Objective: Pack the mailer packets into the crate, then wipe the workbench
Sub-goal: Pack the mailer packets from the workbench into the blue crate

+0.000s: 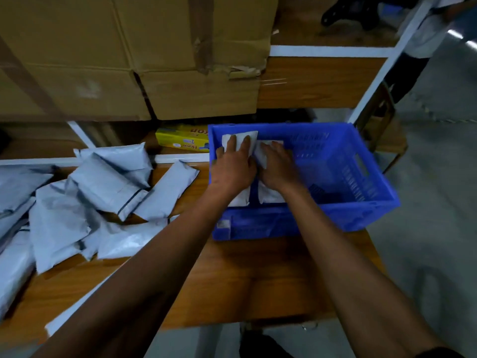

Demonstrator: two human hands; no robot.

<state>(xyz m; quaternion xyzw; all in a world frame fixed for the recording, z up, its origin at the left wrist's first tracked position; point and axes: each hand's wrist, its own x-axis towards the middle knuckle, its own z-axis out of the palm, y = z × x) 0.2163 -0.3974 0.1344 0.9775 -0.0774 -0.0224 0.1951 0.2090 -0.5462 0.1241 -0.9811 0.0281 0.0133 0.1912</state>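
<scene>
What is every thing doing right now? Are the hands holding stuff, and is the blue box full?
Left hand: flat on a white packet in the crate.
Right hand: pressing a second white packet.
Blue crate: upright on the workbench, mostly unfilled.
Grey mailer packets: heaped left, unpacked.
Cardboard boxes: taped shut, torn flap.
Yellow box: lying closed.

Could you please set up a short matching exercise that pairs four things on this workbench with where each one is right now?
Things:
1. blue crate
2. yellow box
3. loose packet pile
4. both hands, left hand and right hand

Places:
A. behind the crate's left corner
B. inside the crate, on white packets
C. left part of the bench
D. right end of the bench

Pairs: 1-D, 2-A, 3-C, 4-B
</scene>
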